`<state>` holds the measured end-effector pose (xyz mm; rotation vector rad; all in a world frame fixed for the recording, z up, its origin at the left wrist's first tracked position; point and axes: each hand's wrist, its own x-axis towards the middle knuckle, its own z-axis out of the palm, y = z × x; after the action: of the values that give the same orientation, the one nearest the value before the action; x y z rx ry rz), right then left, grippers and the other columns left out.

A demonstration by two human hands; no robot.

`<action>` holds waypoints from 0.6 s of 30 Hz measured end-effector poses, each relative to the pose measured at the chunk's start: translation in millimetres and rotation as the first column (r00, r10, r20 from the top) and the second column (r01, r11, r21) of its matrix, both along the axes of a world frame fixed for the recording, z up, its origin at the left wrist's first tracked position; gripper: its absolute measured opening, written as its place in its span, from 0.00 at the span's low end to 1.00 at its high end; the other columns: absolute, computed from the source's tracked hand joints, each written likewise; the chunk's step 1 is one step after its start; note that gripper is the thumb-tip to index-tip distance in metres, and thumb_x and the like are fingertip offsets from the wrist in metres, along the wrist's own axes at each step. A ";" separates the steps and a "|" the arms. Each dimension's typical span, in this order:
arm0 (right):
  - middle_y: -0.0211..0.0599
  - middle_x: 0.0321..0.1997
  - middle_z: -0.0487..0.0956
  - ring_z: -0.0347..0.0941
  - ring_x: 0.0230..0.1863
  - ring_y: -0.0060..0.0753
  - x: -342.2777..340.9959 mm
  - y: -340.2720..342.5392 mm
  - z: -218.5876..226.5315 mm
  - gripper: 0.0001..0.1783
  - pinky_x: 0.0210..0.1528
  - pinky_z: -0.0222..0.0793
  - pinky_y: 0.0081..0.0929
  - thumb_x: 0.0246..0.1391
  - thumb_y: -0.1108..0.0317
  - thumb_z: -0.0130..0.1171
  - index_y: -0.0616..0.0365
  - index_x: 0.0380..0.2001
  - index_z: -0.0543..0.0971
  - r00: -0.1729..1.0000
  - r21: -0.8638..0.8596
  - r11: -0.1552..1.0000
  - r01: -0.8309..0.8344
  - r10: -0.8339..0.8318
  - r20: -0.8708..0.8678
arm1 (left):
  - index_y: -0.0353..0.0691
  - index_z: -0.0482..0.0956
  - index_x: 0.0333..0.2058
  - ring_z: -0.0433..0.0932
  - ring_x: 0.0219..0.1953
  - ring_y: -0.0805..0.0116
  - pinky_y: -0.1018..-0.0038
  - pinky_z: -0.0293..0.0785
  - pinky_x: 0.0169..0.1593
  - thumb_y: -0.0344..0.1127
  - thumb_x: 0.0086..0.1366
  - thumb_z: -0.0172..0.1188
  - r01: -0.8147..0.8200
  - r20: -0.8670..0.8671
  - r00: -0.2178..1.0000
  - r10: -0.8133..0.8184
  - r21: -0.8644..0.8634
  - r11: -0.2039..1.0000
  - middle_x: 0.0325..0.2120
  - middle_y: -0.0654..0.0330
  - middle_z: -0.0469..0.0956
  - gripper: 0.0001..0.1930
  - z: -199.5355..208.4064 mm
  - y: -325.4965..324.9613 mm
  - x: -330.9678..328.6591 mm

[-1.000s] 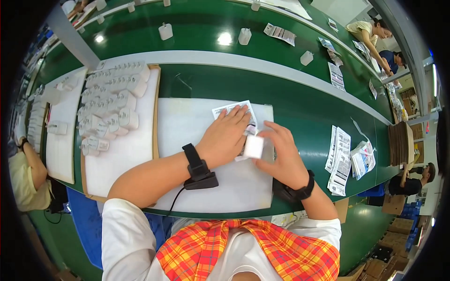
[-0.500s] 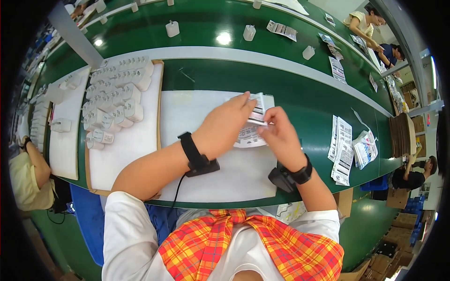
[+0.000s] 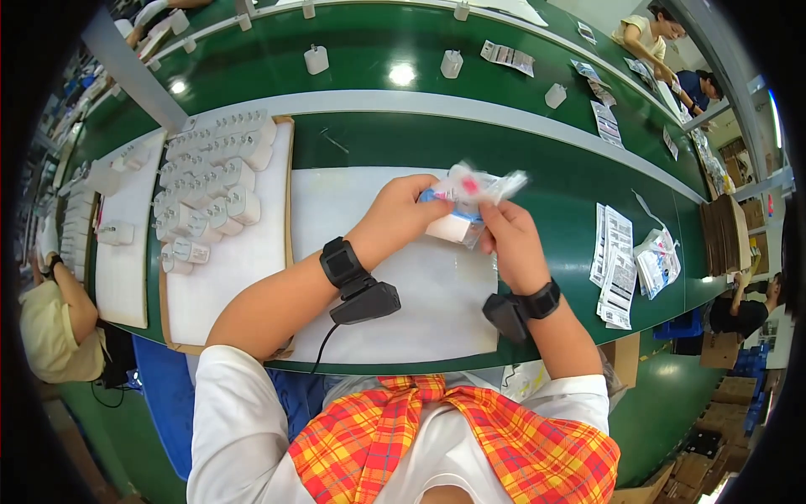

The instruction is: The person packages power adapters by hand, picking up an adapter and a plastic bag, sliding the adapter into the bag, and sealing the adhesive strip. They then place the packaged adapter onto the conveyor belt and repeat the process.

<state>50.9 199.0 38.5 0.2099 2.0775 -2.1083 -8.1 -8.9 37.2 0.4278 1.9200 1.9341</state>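
Over the white foam mat [image 3: 395,311], both my hands hold a small printed plastic pouch [image 3: 470,189] with blue and red marks. Its upper end is smeared by motion. A white boxy shape shows at its lower part; I cannot tell whether it is inside. My left hand [image 3: 399,214] grips the pouch's left side, thumb in front. Fingers of my right hand [image 3: 516,252] pinch its right edge. To the left, several white plug adapters [image 3: 222,210] stand in rows on a foam-topped board [image 3: 206,302], prongs up. Printed flat pouches [image 3: 617,269] lie right of my right hand.
A bunched pouch [image 3: 656,265] lies beside the flat ones. Beyond a pale rail [image 3: 403,102], adapters [image 3: 316,60] and pouches [image 3: 508,57] sit on a green surface. Another board [image 3: 126,277] stands farther left, near a co-worker's arm [image 3: 71,294]. Other people work at the far right.
The pouch has turned in my hands, from a side with dark print to one with blue and red marks. My right hand has shifted slightly right and down.
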 end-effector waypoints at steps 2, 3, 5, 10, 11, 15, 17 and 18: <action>0.31 0.35 0.76 0.67 0.27 0.19 -5.4 1.2 -8.9 0.17 0.34 0.64 0.16 0.68 0.57 0.55 0.61 0.44 0.78 0.998 0.021 1.000 0.003 -0.004 0.067 | 0.31 0.83 0.40 0.73 0.33 0.79 0.79 0.71 0.38 0.45 0.69 0.60 -0.030 0.192 0.981 0.038 -0.045 0.999 0.29 0.63 0.80 0.18 9.3 4.6 3.1; 0.31 0.35 0.76 0.67 0.27 0.19 -6.2 -3.1 -6.2 0.17 0.34 0.64 0.16 0.68 0.57 0.55 0.61 0.44 0.78 0.998 0.018 1.000 -0.006 0.004 0.069 | 0.31 0.83 0.40 0.73 0.33 0.79 0.79 0.71 0.38 0.45 0.69 0.60 -0.038 0.194 0.980 0.046 -0.047 0.998 0.29 0.63 0.80 0.18 6.8 3.5 2.7; 0.32 0.36 0.78 0.70 0.28 0.19 -5.6 -11.0 3.3 0.16 0.36 0.65 0.15 0.68 0.59 0.54 0.63 0.42 0.80 0.997 0.031 0.998 0.063 -0.064 0.043 | 0.33 0.83 0.40 0.73 0.33 0.80 0.79 0.71 0.37 0.44 0.69 0.60 -0.095 0.139 0.987 0.078 0.119 0.988 0.28 0.64 0.80 0.17 -3.8 1.7 -1.1; 0.39 0.45 0.82 0.78 0.38 0.26 -20.2 -7.1 -6.3 0.11 0.42 0.70 0.20 0.64 0.67 0.57 0.64 0.42 0.81 0.965 -0.178 0.979 0.101 -0.140 -0.222 | 0.38 0.85 0.40 0.76 0.33 0.74 0.73 0.70 0.40 0.39 0.68 0.58 -0.124 -0.150 0.977 0.150 0.171 0.977 0.27 0.63 0.81 0.12 -13.1 2.6 -15.1; 0.39 0.45 0.82 0.78 0.38 0.26 -23.0 4.4 -8.7 0.11 0.42 0.70 0.20 0.64 0.67 0.57 0.64 0.42 0.81 0.965 -0.178 0.978 0.103 -0.142 -0.220 | 0.38 0.85 0.40 0.76 0.33 0.74 0.73 0.70 0.40 0.39 0.68 0.58 -0.122 -0.149 0.978 0.148 0.170 0.978 0.27 0.63 0.81 0.12 -13.6 -1.2 -19.2; 0.41 0.52 0.82 0.79 0.49 0.37 -24.4 31.1 2.5 0.12 0.48 0.72 0.30 0.55 0.72 0.60 0.61 0.43 0.82 0.601 0.883 0.458 -0.105 0.737 -0.311 | 0.43 0.87 0.36 0.77 0.37 0.64 0.65 0.67 0.45 0.31 0.63 0.58 0.010 -0.549 0.656 -0.518 -0.680 0.733 0.27 0.62 0.81 0.09 -16.5 -25.6 -25.5; 0.40 0.49 0.82 0.78 0.48 0.43 7.2 7.4 31.9 0.14 0.49 0.72 0.35 0.50 0.75 0.61 0.58 0.43 0.83 0.601 0.927 0.374 -0.032 0.748 -0.281 | 0.46 0.86 0.37 0.75 0.42 0.60 0.63 0.64 0.47 0.28 0.60 0.58 -0.001 -0.575 0.647 -0.502 -0.658 0.753 0.32 0.62 0.80 0.10 -19.3 -28.9 -12.2; 0.39 0.47 0.82 0.77 0.47 0.45 15.3 -7.0 39.0 0.16 0.49 0.72 0.38 0.48 0.76 0.61 0.57 0.42 0.83 0.602 0.944 0.331 0.003 0.753 -0.266 | 0.47 0.85 0.37 0.74 0.44 0.58 0.61 0.63 0.47 0.27 0.58 0.58 -0.006 -0.585 0.644 -0.493 -0.648 0.761 0.34 0.63 0.79 0.11 -20.0 -30.4 -5.4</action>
<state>66.1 192.0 77.6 -1.1031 2.9946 -0.5122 -13.5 -39.3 17.2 1.3535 2.6122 0.8682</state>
